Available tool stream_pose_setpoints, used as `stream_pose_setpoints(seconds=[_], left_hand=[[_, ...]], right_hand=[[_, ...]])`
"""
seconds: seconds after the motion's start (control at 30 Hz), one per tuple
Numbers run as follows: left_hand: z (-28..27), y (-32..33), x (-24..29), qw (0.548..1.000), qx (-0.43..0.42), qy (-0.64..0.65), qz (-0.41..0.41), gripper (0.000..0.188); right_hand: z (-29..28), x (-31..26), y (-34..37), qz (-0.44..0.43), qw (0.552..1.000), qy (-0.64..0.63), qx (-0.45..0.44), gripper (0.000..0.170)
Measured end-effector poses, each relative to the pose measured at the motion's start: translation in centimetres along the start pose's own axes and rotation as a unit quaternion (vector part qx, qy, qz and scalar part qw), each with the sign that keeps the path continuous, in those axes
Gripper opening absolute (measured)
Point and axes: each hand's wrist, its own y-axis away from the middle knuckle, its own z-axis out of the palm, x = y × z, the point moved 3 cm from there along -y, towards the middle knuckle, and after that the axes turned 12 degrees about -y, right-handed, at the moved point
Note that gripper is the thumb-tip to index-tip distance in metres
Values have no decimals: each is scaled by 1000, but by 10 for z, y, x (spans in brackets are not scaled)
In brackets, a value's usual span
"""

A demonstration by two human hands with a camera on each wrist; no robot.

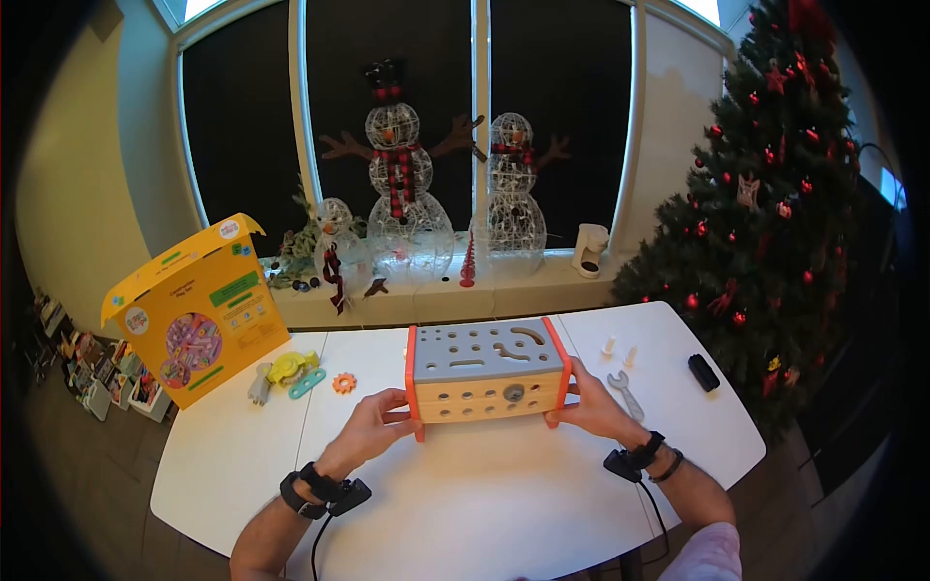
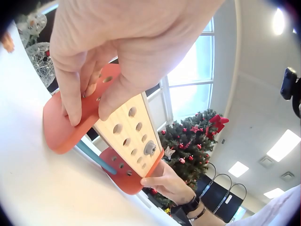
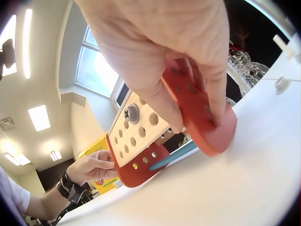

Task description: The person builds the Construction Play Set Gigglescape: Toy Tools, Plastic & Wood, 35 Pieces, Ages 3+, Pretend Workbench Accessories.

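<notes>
The left hand (image 1: 368, 426) and right hand (image 1: 595, 407) each pinch, thumb against fingers, an orange-red end panel (image 1: 410, 375) of the grey-topped toy workbench (image 1: 484, 376), likely to steady both ends evenly. Its holed, pale wooden front (image 1: 457, 403) faces six o'clock; its long axis runs roughly nine to three. It is mid-table, over the white tabletop (image 1: 465, 504); contact is unclear. From it, an orange toy gear (image 1: 344, 383) lies at nine, a grey toy wrench (image 1: 627, 397) near three.

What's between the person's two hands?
A toy workbench: the left hand and right hand grip its orange ends. The head view shows it.
</notes>
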Motion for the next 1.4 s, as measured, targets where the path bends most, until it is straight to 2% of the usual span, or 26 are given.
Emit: stream_pose_setpoints(seconds=[0.17,0.37,0.43,0.47,0.53,0.57,0.6,0.67,0.7,0.77,0.8,0.87,0.9,0.93,1.0,1.03,1.1,1.13,1.2,1.23,1.3,1.33,1.4], left_hand=[[-1,1,1,999,0,-19,-29,50],[-2,0,-3,1000,0,-20,-21,50],[-6,2,-1,1000,-8,-13,-27,52],[-9,4,1,999,-16,-5,-34,53],[-17,7,6,999,-10,3,-43,56],[-23,9,8,999,-2,10,-51,58],[-28,12,10,998,-4,12,-53,58],[-45,17,11,998,46,7,-41,60],[-53,19,9,998,55,7,-26,60],[-67,29,14,997,74,12,-30,61],[-74,34,18,995,96,16,-31,62],[-83,43,22,993,106,27,-35,65],[-88,46,26,992,120,24,-41,65],[-92,50,29,990,134,20,-49,66],[-97,54,35,989,141,15,-51,64],[-100,56,34,988,148,16,-49,64],[-103,57,33,987,155,15,-49,64],[-103,57,31,986,158,16,-52,63],[-105,57,28,985,163,17,-55,63],[-105,57,27,985,161,17,-52,63],[-106,58,26,986,157,19,-50,63],[-106,57,27,985,161,14,-52,63],[-106,56,27,985,161,9,-54,62]], right_hand=[[1,4,-2,-2,1000,9,8,86],[-4,5,-1,0,999,44,-8,90],[-14,-4,3,-11,988,148,-43,81],[-24,-4,2,-10,988,148,-42,81],[-51,3,-1,-18,974,218,-55,68],[-65,3,-2,-20,967,252,-28,55],[-79,5,-3,-16,967,252,-28,55],[-115,11,-5,-58,946,306,96,51],[-130,17,-7,-55,946,305,96,51],[-168,30,-10,-50,899,349,260,48],[-183,41,-11,-50,898,350,261,48],[-215,72,-10,-35,863,392,318,55],[-232,92,-13,-14,860,401,317,67],[-230,91,-15,-14,860,400,316,67],[-229,94,-16,59,863,367,343,62],[-231,99,-18,62,863,365,342,62],[-237,108,-23,83,863,361,343,51],[-237,107,-23,84,863,360,343,51],[-240,106,-22,118,889,282,341,35],[-239,102,-22,118,889,283,340,35],[-232,94,-20,22,961,112,250,27],[-226,85,-16,25,961,113,251,27],[-198,58,-9,-1,977,25,210,20]])
